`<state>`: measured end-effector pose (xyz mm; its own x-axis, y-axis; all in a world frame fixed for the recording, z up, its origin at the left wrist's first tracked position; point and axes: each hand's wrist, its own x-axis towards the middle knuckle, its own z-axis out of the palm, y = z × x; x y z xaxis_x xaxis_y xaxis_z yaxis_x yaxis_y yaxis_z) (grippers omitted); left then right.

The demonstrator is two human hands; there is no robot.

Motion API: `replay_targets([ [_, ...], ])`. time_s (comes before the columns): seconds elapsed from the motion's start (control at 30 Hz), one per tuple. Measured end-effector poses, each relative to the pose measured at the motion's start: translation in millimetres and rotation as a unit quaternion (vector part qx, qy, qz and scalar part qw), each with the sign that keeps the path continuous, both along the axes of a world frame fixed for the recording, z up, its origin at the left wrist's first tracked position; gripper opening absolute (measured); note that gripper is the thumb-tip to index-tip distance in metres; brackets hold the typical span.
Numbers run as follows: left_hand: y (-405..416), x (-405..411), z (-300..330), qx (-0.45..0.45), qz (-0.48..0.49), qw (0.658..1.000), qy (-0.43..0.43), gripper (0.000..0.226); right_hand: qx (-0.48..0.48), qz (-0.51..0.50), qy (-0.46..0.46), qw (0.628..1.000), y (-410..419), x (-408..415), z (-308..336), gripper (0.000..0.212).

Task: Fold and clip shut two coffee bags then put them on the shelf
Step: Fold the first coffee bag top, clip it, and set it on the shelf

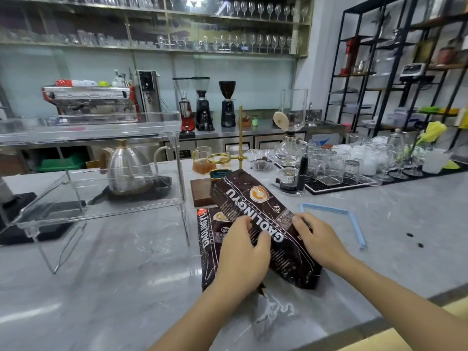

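The counter [126, 262] is grey marble, with a clear acrylic shelf [101, 173] standing on its left part, well apart from the hands. At centre lie two dark brown coffee bags. The upper bag [255, 198] lies tilted across the lower bag [206, 239], its long axis running from far-left to near-right, its near end toward the person. It looks full and stiff, glossy foil with white lettering and an orange emblem. The lower bag lies flat, mostly covered, its long axis running away from the person.

Both hands are on the upper bag: the left hand [241, 252] curls over its left edge, the right hand [317, 239] presses its right edge, fingers bent in a grip on the foil. A blue clip [354, 224], open in an L, lies just right of the bag, nearer the right hand, which I judge should take it once the fold is made.
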<state>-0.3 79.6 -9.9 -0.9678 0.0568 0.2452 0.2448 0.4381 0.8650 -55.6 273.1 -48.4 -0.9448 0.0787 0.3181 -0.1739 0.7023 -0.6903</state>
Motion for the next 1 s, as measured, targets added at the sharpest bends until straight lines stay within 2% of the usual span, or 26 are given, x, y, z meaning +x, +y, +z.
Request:
replay_targets([
  [0.03, 0.1, -6.2, 1.7, 0.013, 0.011, 1.0, -0.026, 0.01, -0.002, -0.002, 0.004, 1.0, 0.5, 0.7, -1.7, 0.022],
  [0.1, -0.1, -17.3, 5.1, 0.035, 0.03, 0.995, -0.085, 0.02, 0.0, -0.005, 0.016, 1.0, 1.8, 3.0, -5.2, 0.025],
  [0.13, -0.3, -21.8, 6.5, 0.059, 0.032, 0.992, -0.109, 0.017, 0.0, -0.008, 0.022, 1.0, 2.3, 4.8, -7.1, 0.026],
  [0.2, 0.5, -28.3, 7.3, 0.082, 0.034, 0.988, -0.126, 0.014, -0.006, -0.019, 0.037, 0.999, 1.7, 9.2, -9.3, 0.026],
  [0.33, 4.9, -34.0, 5.8, 0.05, 0.015, 0.995, -0.086, 0.02, -0.039, -0.037, 0.066, 0.996, -0.4, 18.8, -14.3, 0.029],
  [0.47, 14.8, -35.6, -0.8, -0.001, 0.011, 0.999, -0.046, 0.027, -0.071, -0.051, 0.075, 0.993, -0.6, 30.5, -20.8, 0.022],
  [0.63, 31.2, -34.1, -9.1, -0.048, 0.02, 0.998, 0.035, 0.026, -0.13, -0.051, 0.067, 0.988, -0.2, 59.0, -30.0, 0.025],
  [0.73, 48.0, -27.8, -14.9, -0.032, 0.012, 0.998, 0.056, 0.012, -0.146, -0.061, 0.079, 0.984, 0.7, 72.0, -32.6, 0.024],
  [0.77, 55.4, -24.8, -17.2, -0.033, 0.008, 0.998, 0.051, 0.014, -0.151, -0.065, 0.086, 0.983, 0.9, 75.1, -33.7, 0.025],
  [0.87, 77.1, -13.1, -23.2, 0.008, -0.034, 0.999, 0.01, 0.036, -0.173, -0.075, 0.101, 0.977, 1.2, 82.1, -37.3, 0.02],
  [1.0, 84.3, -8.0, -36.8, 0.076, -0.09, 0.993, -0.022, 0.048, -0.197, -0.075, 0.095, 0.973, 3.3, 83.9, -39.5, 0.014],
])
